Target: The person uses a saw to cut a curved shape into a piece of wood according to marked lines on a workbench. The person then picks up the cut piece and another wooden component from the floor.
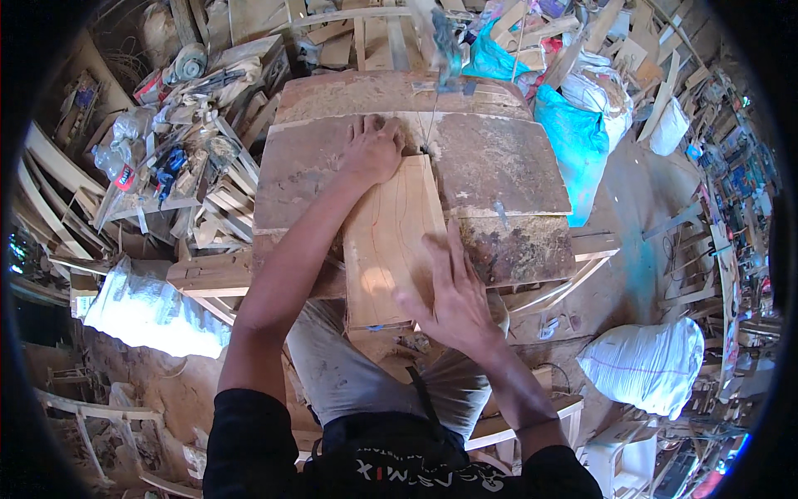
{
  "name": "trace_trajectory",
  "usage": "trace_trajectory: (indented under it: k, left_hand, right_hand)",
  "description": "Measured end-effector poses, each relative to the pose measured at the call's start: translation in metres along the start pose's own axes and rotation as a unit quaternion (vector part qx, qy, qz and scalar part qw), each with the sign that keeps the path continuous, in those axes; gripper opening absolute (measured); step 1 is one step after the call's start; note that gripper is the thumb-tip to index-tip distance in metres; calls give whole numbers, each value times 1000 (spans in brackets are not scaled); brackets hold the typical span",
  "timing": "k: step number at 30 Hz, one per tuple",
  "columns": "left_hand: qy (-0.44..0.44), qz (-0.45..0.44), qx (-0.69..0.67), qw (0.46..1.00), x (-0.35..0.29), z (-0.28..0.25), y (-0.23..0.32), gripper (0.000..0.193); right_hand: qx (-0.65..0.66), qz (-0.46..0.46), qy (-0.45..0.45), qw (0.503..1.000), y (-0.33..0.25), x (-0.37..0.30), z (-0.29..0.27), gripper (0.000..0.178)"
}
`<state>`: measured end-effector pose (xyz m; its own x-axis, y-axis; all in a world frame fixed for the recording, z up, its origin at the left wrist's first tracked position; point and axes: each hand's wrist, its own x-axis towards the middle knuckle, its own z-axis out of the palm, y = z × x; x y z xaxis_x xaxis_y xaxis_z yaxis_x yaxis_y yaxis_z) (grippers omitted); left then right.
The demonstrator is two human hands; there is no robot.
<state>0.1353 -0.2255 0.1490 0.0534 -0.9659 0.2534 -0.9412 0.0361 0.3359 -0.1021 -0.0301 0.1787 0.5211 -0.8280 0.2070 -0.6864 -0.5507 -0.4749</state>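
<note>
"Any writing in sight?"

"Pale lettering with one red character on the dark shirt [391, 459], and a red label on the clear bottle [115, 165] at left."

"What's being handled?"

"One wooden board [391, 241], with at least two curved lines drawn lengthwise. It lies on the tabletop [499, 162], its near end overhanging the edge above the lap."

"And the hands?"

"Two. The left hand [371, 151] is at the board's far left corner, fingers bent; I can't tell whether it grips. The right hand [457, 299] is blurred, fingers spread and unclenched by the right edge; contact is unclear."

"Anything near the tabletop?"

"One turquoise bag [573, 137], just right."
</note>
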Motion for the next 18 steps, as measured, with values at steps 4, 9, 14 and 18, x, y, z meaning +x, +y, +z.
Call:
trace_trajectory:
  k: [4, 9, 14, 18]
  left_hand:
    - [-17, -5, 29, 999, 14, 4, 3, 53]
    - [-48, -21, 50, 997, 29, 7, 4, 56]
    - [-60, -14, 20, 998, 34, 12, -1, 60]
    - [-50, -11, 29, 998, 35, 11, -2, 57]
  right_hand:
    - [43, 27, 95, 994, 9, 22, 14, 71]
    - [30, -5, 112, 993, 25, 31, 15, 69]
    - [22, -10, 99, 995, 29, 35, 12, 71]
    - [27, -22, 103, 994, 34, 38, 12, 72]
